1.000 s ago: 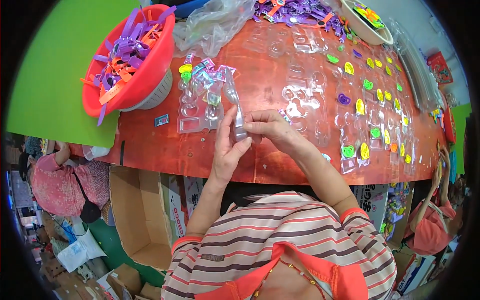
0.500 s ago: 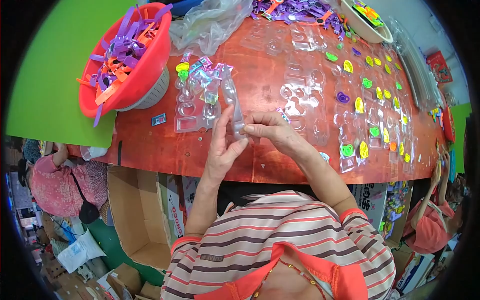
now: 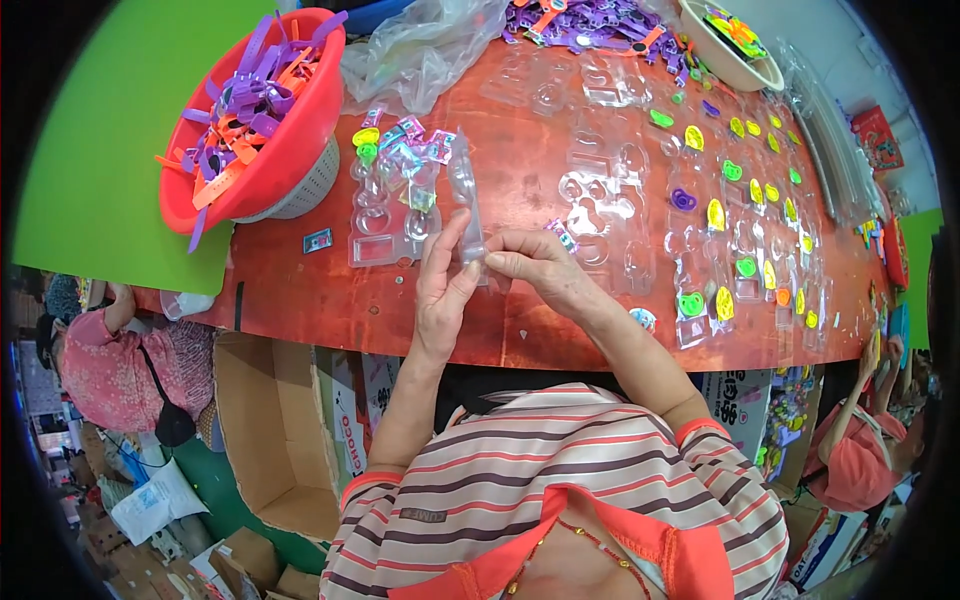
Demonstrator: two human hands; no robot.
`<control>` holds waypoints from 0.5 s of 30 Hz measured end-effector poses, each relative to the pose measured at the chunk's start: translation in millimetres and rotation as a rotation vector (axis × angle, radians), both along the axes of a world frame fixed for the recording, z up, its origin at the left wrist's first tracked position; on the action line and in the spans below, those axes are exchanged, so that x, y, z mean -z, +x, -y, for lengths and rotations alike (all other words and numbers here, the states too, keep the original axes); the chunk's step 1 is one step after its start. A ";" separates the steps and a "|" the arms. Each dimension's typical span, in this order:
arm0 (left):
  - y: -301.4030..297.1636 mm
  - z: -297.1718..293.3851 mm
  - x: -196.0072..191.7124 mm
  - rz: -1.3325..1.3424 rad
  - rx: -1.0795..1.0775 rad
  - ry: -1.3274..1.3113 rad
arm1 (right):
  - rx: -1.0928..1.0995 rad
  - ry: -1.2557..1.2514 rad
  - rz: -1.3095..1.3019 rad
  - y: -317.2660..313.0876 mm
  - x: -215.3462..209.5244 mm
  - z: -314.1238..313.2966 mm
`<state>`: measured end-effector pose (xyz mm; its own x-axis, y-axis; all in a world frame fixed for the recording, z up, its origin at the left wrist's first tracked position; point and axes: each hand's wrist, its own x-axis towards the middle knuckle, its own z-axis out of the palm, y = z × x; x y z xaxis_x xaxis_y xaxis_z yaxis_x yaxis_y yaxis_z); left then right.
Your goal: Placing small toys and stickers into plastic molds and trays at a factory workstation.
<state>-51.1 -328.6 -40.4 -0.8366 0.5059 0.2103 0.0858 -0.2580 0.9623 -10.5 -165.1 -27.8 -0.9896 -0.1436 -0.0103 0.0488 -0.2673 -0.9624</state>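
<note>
A clear moulded plastic blister tray stands on edge between my hands, seen almost side-on. My left hand pinches its near end between thumb and fingers. From the right, the thumb and forefinger of my right hand close on the same near corner. Just beyond lies another clear blister tray on the table, with a yellow piece, a green piece and several small shiny pink-and-blue packets on its far part.
A red basket of purple and orange watch-like bands stands at the far left. Several blister trays cover the table's right half, many holding coloured pieces. Purple bands are heaped at the back. A cardboard box sits below the table edge; other people are at both sides.
My left thumb has come in against the tray's near end, closing the gap there. The tray has turned slightly more upright; my right hand keeps its pinch with little movement.
</note>
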 end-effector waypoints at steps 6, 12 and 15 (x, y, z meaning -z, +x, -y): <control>1.6 -4.5 1.8 -0.154 -0.061 -0.104 | 0.023 -0.017 -0.031 0.2 5.3 0.6; 0.8 -1.3 16.1 0.078 0.025 0.087 | 0.028 -0.088 0.006 2.7 5.2 1.9; 0.0 -0.7 14.5 0.164 0.073 0.144 | 0.023 -0.092 0.028 2.1 8.9 0.0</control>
<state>-51.1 -327.9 -54.9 -0.8277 0.5411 0.1487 -0.0930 -0.3937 0.9145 -8.4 -165.0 -36.7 -0.9921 -0.1228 -0.0257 0.0682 -0.3558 -0.9321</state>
